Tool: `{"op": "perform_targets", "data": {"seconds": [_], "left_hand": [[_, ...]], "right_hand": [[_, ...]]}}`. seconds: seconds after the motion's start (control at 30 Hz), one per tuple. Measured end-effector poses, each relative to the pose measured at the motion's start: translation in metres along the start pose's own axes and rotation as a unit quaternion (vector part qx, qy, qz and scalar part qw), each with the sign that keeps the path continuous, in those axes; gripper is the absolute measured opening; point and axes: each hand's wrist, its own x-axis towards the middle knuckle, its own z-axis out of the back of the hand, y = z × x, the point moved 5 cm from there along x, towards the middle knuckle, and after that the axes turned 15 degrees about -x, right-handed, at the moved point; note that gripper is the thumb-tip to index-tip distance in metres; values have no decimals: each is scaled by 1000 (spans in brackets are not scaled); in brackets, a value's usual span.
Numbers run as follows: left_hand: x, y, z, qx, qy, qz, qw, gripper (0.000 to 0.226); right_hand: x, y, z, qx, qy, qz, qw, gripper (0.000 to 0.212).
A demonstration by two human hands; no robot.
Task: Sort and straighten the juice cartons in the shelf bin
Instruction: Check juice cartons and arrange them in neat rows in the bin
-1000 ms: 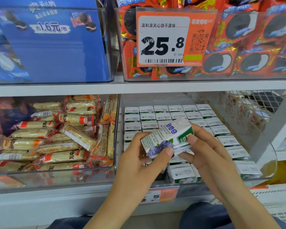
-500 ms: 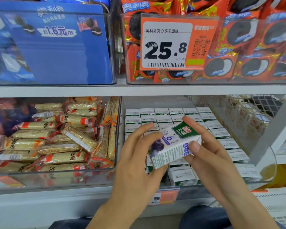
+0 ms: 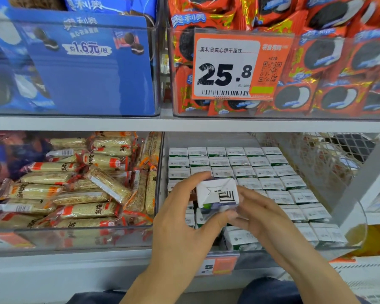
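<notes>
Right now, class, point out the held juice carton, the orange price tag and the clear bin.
held juice carton (image 3: 216, 191), head view, folded end face.
orange price tag (image 3: 241, 66), head view, white panel.
clear bin (image 3: 360, 218), head view, curved front corner.

The clear bin (image 3: 358, 224) stood open on top, under the upper shelf (image 3: 184, 125). Packed cartons (image 3: 246, 163) filled its back and right; a gap showed front-left, hemmed by the bin's left wall (image 3: 160, 183).

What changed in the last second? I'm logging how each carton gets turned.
Both hands, left and right, kept hold of the carton and turned it: its printed side faced up before, now a folded white end does. The cartons in the bin stayed put.
</notes>
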Motion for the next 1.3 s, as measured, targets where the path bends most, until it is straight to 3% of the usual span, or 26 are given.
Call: {"op": "perform_targets", "data": {"seconds": [0.17,0.27,0.4,0.53,0.6,0.67,0.8,1.03,1.3], "left_hand": [[1,-1,2,-38,-24,17,999,54],[2,3,2,-104,-40,38,993,51],[0,10,1,-155,-32,93,983,50],[8,-5,16,-6,27,18,999,42],[13,-9,33,91,18,-36,995,40],[17,-2,47,138,-1,-18,990,45],[15,26,43,178,38,94,979,62],[12,36,32,224,33,78,971,65],[13,37,28,178,11,73,981,60]], "right_hand": [[-3,4,0,-15,-7,20,1000,32],[-4,7,2,-58,-12,44,997,51],[-4,6,1,-79,-28,80,993,42],[-8,11,13,-59,-86,127,986,44],[-11,16,20,-83,-112,138,981,42],[-13,21,23,-138,-117,145,973,33],[-18,26,21,-247,-104,135,954,43],[-20,27,7,-349,-37,148,925,49],[-16,22,-1,-441,-7,162,883,53]]}}
